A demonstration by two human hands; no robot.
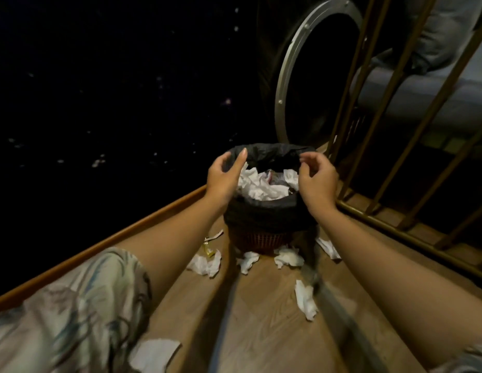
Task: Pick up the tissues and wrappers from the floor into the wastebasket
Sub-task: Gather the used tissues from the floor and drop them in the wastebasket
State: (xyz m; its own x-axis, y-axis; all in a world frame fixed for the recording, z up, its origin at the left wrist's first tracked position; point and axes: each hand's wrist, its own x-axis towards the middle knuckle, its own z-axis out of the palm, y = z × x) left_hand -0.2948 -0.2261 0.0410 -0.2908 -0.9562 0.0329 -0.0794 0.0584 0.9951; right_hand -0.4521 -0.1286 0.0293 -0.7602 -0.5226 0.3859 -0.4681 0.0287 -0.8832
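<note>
- Both hands hang over the wastebasket (pixel 264 232): left hand (pixel 225 175) loose, holding nothing; right hand (pixel 316 179) fingers curled, maybe empty.
- Tissues (pixel 261 184) fill it.
- More tissues (pixel 206 263) and a wrapper (pixel 208 250) lie on the floor (pixel 261 319).

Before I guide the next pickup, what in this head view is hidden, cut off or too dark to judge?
- Floor behind the wastebasket: hidden by the basket itself.
- How deep the basket's fill goes: only the top tissues show.
- Left area: too dark to identify.
- Tissue by the knee: partly covered by clothing.
- Left hand and right hand: palms face away, though neither seems to hold anything.
</note>
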